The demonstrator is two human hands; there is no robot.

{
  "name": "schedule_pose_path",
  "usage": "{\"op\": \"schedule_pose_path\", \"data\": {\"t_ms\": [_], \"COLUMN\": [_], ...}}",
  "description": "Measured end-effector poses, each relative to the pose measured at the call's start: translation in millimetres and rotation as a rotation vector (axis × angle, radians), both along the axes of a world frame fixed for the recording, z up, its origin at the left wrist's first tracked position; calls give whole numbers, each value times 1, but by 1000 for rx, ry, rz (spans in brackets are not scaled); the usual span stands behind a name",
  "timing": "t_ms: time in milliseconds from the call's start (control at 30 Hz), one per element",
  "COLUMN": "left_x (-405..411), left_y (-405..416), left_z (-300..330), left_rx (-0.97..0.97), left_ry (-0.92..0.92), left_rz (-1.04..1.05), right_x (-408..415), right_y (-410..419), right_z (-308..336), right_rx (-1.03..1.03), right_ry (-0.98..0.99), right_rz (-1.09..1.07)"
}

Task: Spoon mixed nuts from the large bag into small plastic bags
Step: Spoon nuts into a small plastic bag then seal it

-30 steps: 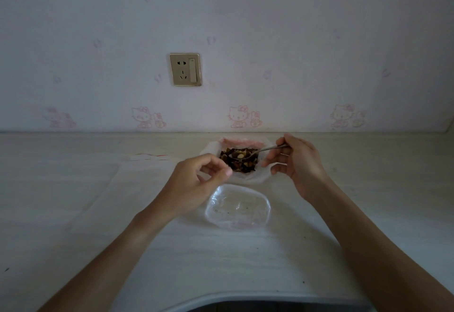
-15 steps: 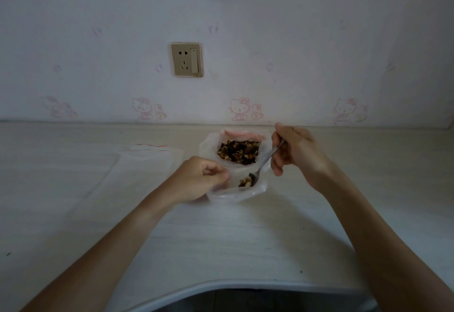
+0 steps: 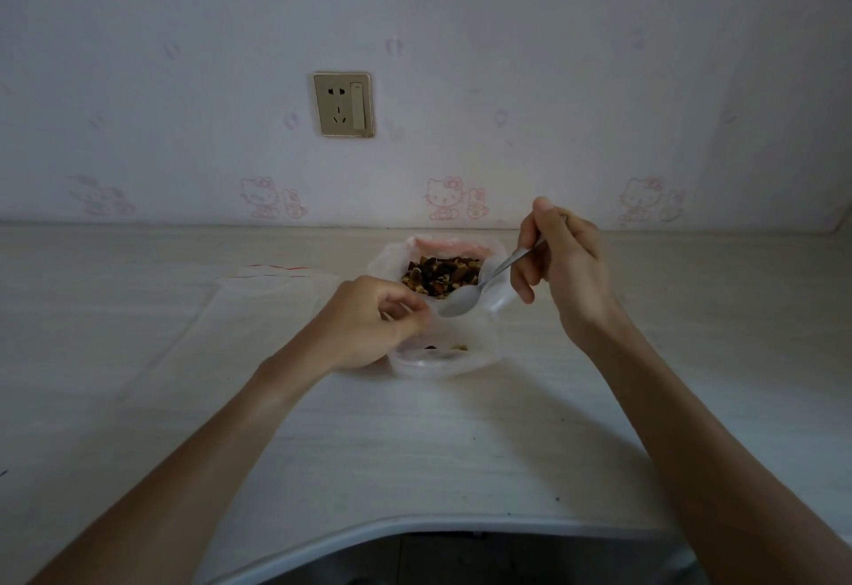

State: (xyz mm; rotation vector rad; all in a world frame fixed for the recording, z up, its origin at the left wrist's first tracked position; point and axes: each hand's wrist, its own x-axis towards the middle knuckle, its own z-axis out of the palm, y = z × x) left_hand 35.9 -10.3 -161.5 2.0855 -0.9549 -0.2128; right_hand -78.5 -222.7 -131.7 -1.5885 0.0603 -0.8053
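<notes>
Two hands (image 3: 369,322), one spoon (image 3: 465,298).

No words, numbers or brand names can be read on anything in this view.

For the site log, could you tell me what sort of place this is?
Probably a home kitchen or dining corner: a pale countertop against a wall with cartoon-cat wallpaper and a wall socket, where nuts are spooned into bags.
</notes>
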Motion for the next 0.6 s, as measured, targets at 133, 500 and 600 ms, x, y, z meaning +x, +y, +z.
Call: {"op": "schedule_pose_path", "data": {"t_ms": [133, 500, 600], "left_x": [-1, 30, 40], "left_y": [3, -8, -20], "left_z": [4, -5, -10], "left_rx": [-37, -225, -148], "left_ry": [37, -92, 16], "left_rz": [18, 512, 502], "right_x": [8, 12, 11], "right_y": [-7, -6, -3], "right_z": [-9, -16, -15], "right_rx": [233, 319, 266], "right_ry": [114, 326, 299], "right_rz": [-76, 69, 89]}}
